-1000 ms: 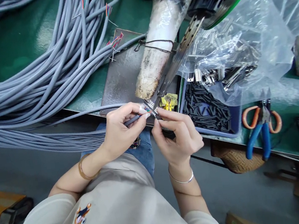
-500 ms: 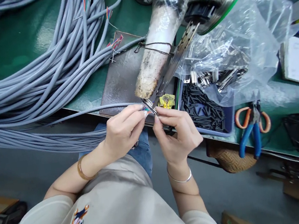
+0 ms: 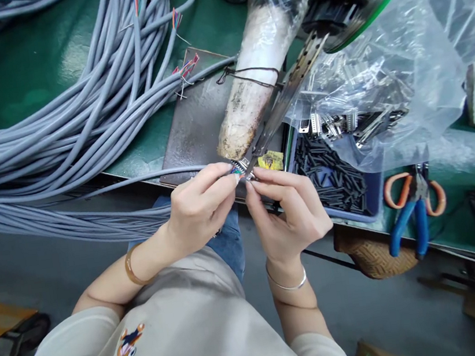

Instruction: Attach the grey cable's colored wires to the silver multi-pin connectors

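Observation:
My left hand (image 3: pixel 200 209) pinches the coloured wire ends of a grey cable (image 3: pixel 175 170) against a small metal connector (image 3: pixel 242 165). With thumb and forefinger closed, my right hand (image 3: pixel 288 209) grips the connector's right end. Just above the connector are the tip of a metal soldering tool (image 3: pixel 273 116) and the lower end of a plastic-wrapped tube (image 3: pixel 247 89). A yellow sponge (image 3: pixel 271 161) lies right of the tip. The exact joint between wires and connector is too small to make out.
Grey cables (image 3: pixel 82 128) spread over the left of the green table. On the right are a blue tray (image 3: pixel 373 195) of black sleeves, a plastic bag (image 3: pixel 436 58) of metal connectors, and pliers (image 3: pixel 412 207). A brown plate (image 3: pixel 195 119) lies under the tube.
The view has shifted slightly, so the tray, bag and pliers appear farther right. The soldering tool's tip now overlaps the connector in view. Both hands keep their grips.

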`<state>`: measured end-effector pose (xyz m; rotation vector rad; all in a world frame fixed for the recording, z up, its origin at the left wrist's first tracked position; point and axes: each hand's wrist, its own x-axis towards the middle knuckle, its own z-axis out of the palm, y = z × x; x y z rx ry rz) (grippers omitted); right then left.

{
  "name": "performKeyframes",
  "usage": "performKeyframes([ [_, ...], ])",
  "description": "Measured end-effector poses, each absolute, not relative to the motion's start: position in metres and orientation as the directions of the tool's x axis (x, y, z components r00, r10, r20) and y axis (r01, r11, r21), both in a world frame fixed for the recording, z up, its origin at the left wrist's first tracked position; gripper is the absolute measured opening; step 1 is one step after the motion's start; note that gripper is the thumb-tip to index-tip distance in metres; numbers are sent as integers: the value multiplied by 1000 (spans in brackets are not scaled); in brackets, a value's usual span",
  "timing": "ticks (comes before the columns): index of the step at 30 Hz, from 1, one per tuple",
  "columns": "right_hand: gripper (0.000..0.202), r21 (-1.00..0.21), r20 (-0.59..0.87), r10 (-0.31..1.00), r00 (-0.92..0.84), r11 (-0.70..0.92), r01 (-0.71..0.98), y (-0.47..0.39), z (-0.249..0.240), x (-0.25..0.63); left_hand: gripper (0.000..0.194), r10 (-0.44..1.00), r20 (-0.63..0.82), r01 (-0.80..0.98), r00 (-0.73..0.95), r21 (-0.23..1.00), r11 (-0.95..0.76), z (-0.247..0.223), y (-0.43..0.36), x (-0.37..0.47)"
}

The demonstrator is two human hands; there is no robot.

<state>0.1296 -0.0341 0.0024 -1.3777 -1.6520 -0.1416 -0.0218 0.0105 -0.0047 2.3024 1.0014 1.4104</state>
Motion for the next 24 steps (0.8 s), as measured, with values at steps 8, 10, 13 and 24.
performKeyframes([
  [8, 19, -353, 699, 714, -38, 392, 849, -39, -1, 133, 10, 696, 614, 413, 373, 562, -717, -9, 8, -26],
  [10, 20, -341, 698, 714, -53, 397, 852, -41, -2, 135, 12, 712, 598, 397, 367, 592, -702, -9, 6, -25],
  [13, 22, -382, 731, 682, -22, 435, 815, -45, -6, 141, 11, 799, 496, 266, 339, 764, -588, -3, 5, -24],
  [24, 11, -741, 497, 857, 134, 339, 579, -62, -13, 145, 23, 815, -21, -72, 579, 994, 76, 16, -2, -42],
])
